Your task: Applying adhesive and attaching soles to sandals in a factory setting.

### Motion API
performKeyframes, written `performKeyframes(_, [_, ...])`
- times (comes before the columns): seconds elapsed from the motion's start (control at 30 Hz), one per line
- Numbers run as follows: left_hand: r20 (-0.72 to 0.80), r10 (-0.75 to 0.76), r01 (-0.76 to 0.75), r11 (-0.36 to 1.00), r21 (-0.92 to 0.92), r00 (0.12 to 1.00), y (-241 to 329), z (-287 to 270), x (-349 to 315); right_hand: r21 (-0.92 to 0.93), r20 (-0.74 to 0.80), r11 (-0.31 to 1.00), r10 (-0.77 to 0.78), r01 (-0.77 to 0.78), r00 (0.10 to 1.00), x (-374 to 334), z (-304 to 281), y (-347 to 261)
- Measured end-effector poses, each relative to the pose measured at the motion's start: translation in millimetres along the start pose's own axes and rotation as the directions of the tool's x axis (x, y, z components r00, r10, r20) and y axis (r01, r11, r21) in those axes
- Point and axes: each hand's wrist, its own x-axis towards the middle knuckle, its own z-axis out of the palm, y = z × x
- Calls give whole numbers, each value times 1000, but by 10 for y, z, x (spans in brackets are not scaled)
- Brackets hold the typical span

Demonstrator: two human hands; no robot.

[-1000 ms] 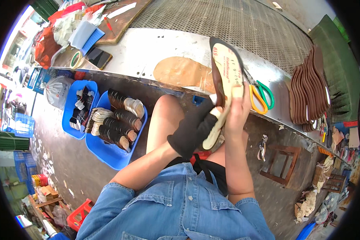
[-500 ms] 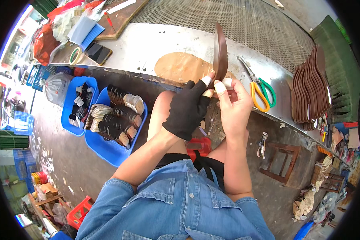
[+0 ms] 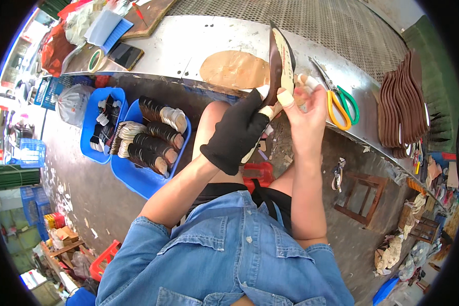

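My left hand [image 3: 237, 130], in a black glove with bare fingertips, is closed around the lower end of a brown insole [image 3: 275, 71]. The insole stands up on edge over the bench and shows a cream face with dark print on its right side. My right hand [image 3: 310, 109], its thumb and fingertips wrapped in pale tape, is just right of the insole; thumb and fingers are apart. Whether the thumb touches the cream face, I cannot tell. Behind the insole lies a tan sole-shaped sheet [image 3: 229, 69]. Scissors with yellow and green handles [image 3: 348, 107] rest right of my right hand.
Brown insoles [image 3: 400, 104] stand stacked at the bench's right. A phone [image 3: 125, 55] and a tape roll [image 3: 95, 60] lie on its left. Blue bins [image 3: 132, 186] with dark and pale pieces sit on the floor at left. A wooden frame [image 3: 359, 196] lies at right.
The insole has turned, so its cream printed face now shows. My right hand has moved slightly right and its fingers have spread away from the insole, while my left keeps hold.
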Motion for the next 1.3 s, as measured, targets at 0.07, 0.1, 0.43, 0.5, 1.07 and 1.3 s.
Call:
performKeyframes(0.07, [12, 3, -3, 1000, -29, 1000, 30, -8, -20, 262, 108, 949, 153, -177, 982, -24, -21, 9])
performKeyframes(0.1, [18, 3, -2, 998, -62, 1000, 27, 2, -36, 262, 107, 948, 158, -181, 982, -41, -13, -18])
performKeyframes(0.43, [62, -145, 158, 885, -439, 987, 57, -44, -86, 436, 243, 825, 276, -359, 930, -16, -88, -21])
performKeyframes(0.5, [124, -286, 312, 869, -385, 950, -77, -256, -35, 447, 205, 835, 252, -320, 946, 6, -67, -63])
performKeyframes(1.07, [129, -311, 333, 918, -217, 942, -208, -250, 134, 487, 132, 839, 202, -240, 971, -126, 72, -171])
performKeyframes(1.3, [-171, 54, -133, 858, -496, 984, -353, 6, 337, 366, 62, 914, 166, -177, 984, -270, 153, -120])
